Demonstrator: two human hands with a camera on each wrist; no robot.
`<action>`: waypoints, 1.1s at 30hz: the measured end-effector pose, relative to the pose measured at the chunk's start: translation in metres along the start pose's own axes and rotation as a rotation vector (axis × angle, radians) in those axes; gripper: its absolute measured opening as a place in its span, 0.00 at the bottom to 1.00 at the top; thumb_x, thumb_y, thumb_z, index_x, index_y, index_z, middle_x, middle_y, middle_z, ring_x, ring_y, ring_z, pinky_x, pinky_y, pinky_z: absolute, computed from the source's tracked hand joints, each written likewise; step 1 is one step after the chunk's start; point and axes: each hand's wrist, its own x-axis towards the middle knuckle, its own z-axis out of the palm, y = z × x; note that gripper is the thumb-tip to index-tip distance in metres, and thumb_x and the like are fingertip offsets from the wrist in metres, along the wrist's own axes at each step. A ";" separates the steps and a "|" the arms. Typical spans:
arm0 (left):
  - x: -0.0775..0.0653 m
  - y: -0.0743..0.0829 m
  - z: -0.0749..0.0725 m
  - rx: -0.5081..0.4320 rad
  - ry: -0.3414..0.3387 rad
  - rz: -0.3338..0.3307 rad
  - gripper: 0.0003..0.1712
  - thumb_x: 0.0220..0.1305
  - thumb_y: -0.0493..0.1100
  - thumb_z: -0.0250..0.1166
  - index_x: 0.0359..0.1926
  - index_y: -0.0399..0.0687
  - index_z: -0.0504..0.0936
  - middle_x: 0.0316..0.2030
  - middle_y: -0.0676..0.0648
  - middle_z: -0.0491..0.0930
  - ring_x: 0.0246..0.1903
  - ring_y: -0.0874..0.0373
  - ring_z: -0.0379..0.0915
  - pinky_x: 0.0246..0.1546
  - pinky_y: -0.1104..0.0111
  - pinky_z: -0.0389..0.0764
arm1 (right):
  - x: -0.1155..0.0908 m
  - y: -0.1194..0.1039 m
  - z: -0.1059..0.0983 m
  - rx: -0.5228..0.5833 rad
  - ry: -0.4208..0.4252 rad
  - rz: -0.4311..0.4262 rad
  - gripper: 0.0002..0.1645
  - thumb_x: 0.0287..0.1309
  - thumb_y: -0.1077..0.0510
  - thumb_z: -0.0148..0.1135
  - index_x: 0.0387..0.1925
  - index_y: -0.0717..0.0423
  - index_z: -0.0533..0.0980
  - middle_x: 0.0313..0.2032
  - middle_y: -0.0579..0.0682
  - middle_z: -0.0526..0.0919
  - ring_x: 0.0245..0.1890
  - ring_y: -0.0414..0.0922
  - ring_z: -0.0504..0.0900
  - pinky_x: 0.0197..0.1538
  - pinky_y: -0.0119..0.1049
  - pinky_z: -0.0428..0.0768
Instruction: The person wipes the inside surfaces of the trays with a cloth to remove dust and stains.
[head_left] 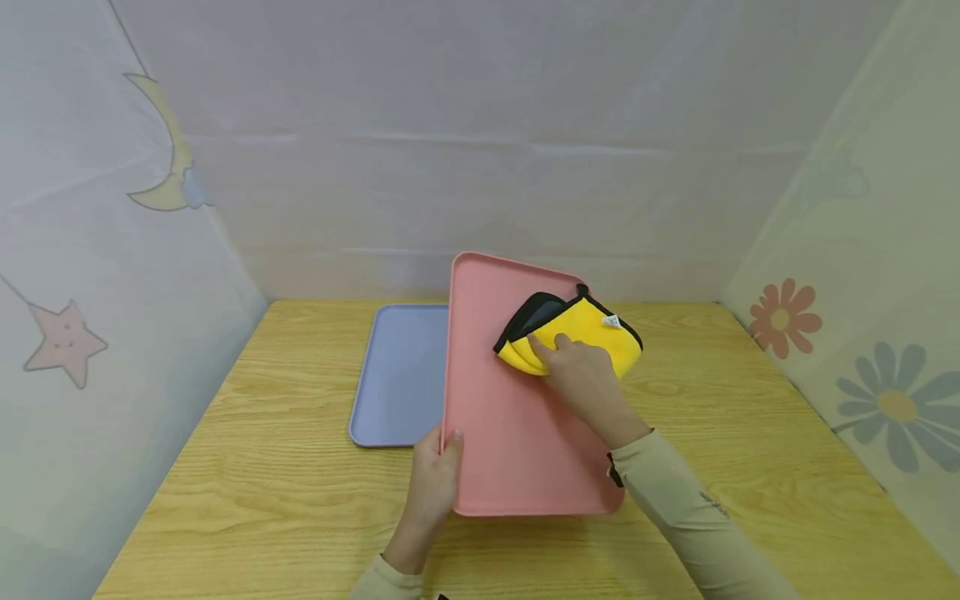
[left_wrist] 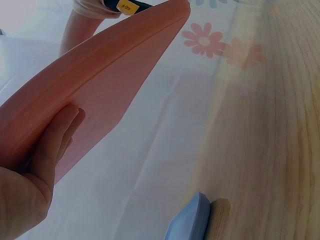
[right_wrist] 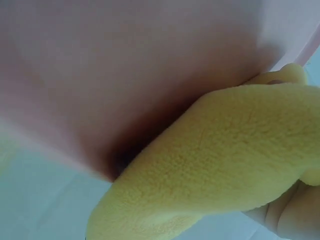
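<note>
A pink rectangular tray is held up at a tilt over the table, its inner face toward me. My left hand grips its lower left edge, thumb on the inner side; in the left wrist view the fingers lie against the tray's underside. On the tray's upper right part my right hand holds a yellow plush cloth with black edging and a dark grey reverse. The cloth is bunched and folded over, a white label near its corner. Up close in the right wrist view, the cloth lies against the tray surface.
A blue tray lies flat on the wooden table, left of and partly behind the pink one. Pale curtain-like walls with printed flowers, a moon and a star stand around the back and both sides.
</note>
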 end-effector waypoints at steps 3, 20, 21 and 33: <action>0.000 0.002 -0.001 0.014 0.021 0.007 0.15 0.67 0.31 0.45 0.46 0.20 0.71 0.26 0.36 0.77 0.23 0.59 0.74 0.26 0.68 0.78 | -0.001 0.003 0.000 0.004 -0.041 0.032 0.27 0.47 0.62 0.67 0.53 0.50 0.76 0.25 0.56 0.74 0.11 0.42 0.57 0.14 0.29 0.57; 0.003 0.006 -0.005 0.008 0.039 0.036 0.15 0.66 0.30 0.45 0.46 0.19 0.71 0.28 0.34 0.76 0.24 0.61 0.74 0.28 0.69 0.78 | -0.004 0.010 0.002 0.115 -0.161 0.166 0.30 0.48 0.58 0.69 0.54 0.62 0.73 0.26 0.59 0.76 0.11 0.43 0.62 0.15 0.32 0.66; 0.003 0.006 -0.005 0.009 0.041 0.035 0.15 0.66 0.30 0.45 0.45 0.19 0.71 0.28 0.34 0.76 0.24 0.61 0.74 0.27 0.69 0.78 | -0.004 0.009 0.003 0.127 -0.172 0.174 0.30 0.49 0.57 0.68 0.55 0.63 0.72 0.25 0.59 0.76 0.12 0.44 0.63 0.15 0.32 0.67; -0.001 0.004 0.000 0.058 0.026 0.090 0.13 0.66 0.29 0.46 0.43 0.20 0.72 0.25 0.34 0.77 0.23 0.61 0.74 0.25 0.69 0.78 | -0.003 -0.003 0.004 0.242 -0.150 0.239 0.31 0.51 0.58 0.66 0.53 0.72 0.70 0.23 0.58 0.75 0.16 0.45 0.68 0.18 0.35 0.72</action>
